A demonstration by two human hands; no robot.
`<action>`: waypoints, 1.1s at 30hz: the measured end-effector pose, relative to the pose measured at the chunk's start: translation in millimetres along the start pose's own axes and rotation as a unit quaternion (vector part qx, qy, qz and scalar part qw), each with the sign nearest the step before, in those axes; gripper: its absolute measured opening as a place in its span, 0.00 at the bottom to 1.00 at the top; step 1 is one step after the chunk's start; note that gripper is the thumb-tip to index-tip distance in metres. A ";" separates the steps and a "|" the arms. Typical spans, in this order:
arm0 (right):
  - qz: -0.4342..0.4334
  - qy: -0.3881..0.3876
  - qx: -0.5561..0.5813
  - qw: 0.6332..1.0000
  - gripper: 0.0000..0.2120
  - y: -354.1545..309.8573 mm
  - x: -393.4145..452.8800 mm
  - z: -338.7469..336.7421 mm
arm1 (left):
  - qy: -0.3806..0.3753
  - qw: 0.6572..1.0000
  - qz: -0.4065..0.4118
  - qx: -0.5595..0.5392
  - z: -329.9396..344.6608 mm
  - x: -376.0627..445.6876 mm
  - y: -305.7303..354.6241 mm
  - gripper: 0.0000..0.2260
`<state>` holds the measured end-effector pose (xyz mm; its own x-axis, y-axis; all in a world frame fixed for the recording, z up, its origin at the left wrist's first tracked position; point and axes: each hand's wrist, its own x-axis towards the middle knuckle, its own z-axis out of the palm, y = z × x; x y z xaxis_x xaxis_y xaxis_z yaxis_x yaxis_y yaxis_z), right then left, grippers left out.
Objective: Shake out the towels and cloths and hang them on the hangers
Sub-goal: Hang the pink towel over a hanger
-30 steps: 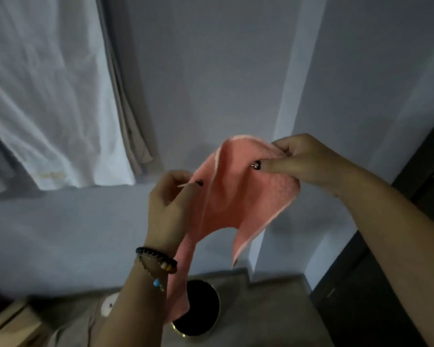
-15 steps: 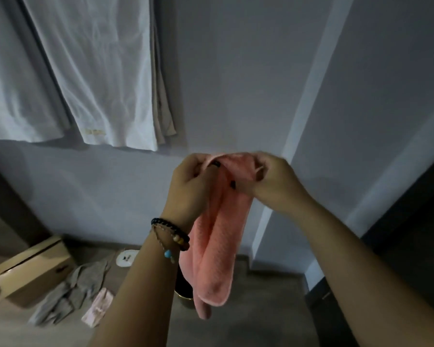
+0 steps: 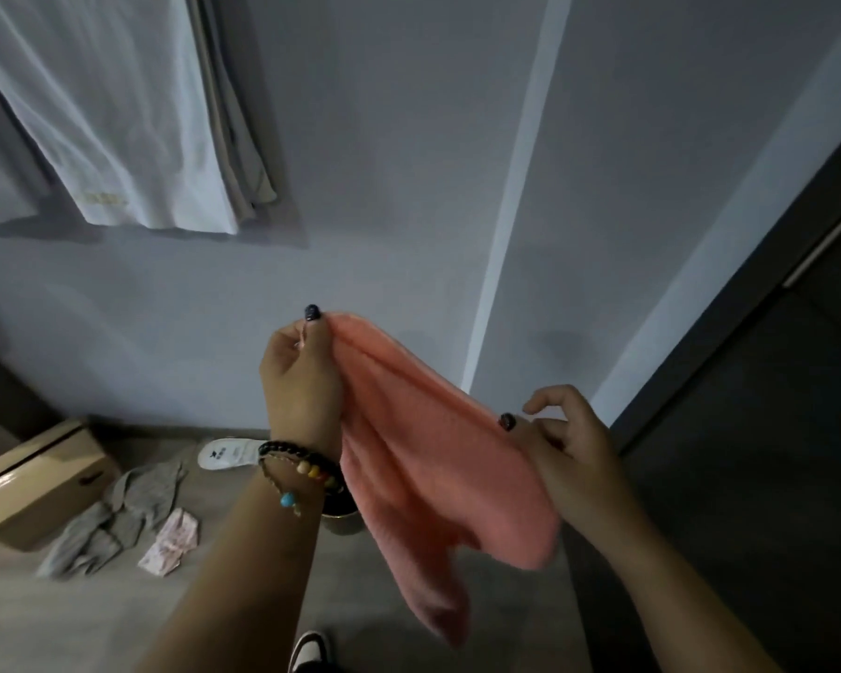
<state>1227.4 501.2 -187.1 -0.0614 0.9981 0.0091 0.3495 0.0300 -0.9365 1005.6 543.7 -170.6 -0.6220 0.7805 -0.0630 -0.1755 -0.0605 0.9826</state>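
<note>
A pink towel (image 3: 428, 483) hangs doubled over in front of me, its upper edge stretched between both hands. My left hand (image 3: 302, 381), with bead bracelets at the wrist, pinches the towel's upper left end. My right hand (image 3: 569, 444) grips the lower right end, thumb on the cloth. The loose ends of the towel droop toward the floor. White cloths (image 3: 112, 114) hang against the wall at the upper left; their hangers are out of view.
A grey cloth (image 3: 117, 517) and a small patterned cloth (image 3: 171, 546) lie on the floor at the left, beside a cardboard box (image 3: 35, 483) and a white slipper (image 3: 227, 454). A dark round bin (image 3: 341, 519) stands behind the towel. A dark door (image 3: 773, 381) is on the right.
My hands were together at the towel's top half a second ago; now the right hand has slid down and to the right, spreading the edge. The view has tilted down toward the floor.
</note>
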 end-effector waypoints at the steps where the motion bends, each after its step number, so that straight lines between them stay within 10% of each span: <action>1: -0.001 -0.035 -0.004 0.999 0.14 -3.7 -2.3 -5.9 | 0.016 1.000 0.010 0.018 -2.5 1.7 -3.3 0.13; 7: 0.026 -0.091 -0.011 0.995 0.05 -6.0 10.1 -20.9 | 0.080 0.991 0.050 0.092 -17.5 14.3 -6.0 0.05; 16: -0.017 -0.040 0.210 0.977 0.18 -41.0 44.8 -1.9 | -0.085 0.994 0.049 0.041 -18.4 11.0 1.7 0.12; 20: -0.132 -0.118 -0.012 0.984 0.17 -39.3 47.8 10.1 | -0.141 0.988 0.050 0.049 -10.3 15.6 -2.7 0.11; 24: -0.222 0.006 -0.226 0.948 0.15 -21.8 57.8 16.9 | -0.170 0.984 0.025 0.045 0.9 16.9 -11.9 0.02; 33: -0.246 0.033 -0.323 0.913 0.10 -15.5 78.0 13.9 | -0.242 0.970 0.009 0.013 15.7 26.6 -19.7 0.03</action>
<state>1204.3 577.8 -176.8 -0.3100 0.8557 0.4144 0.7746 0.4801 -0.4118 1004.5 575.4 -188.8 -0.1928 0.9805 0.0378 -0.1449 -0.0666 0.9872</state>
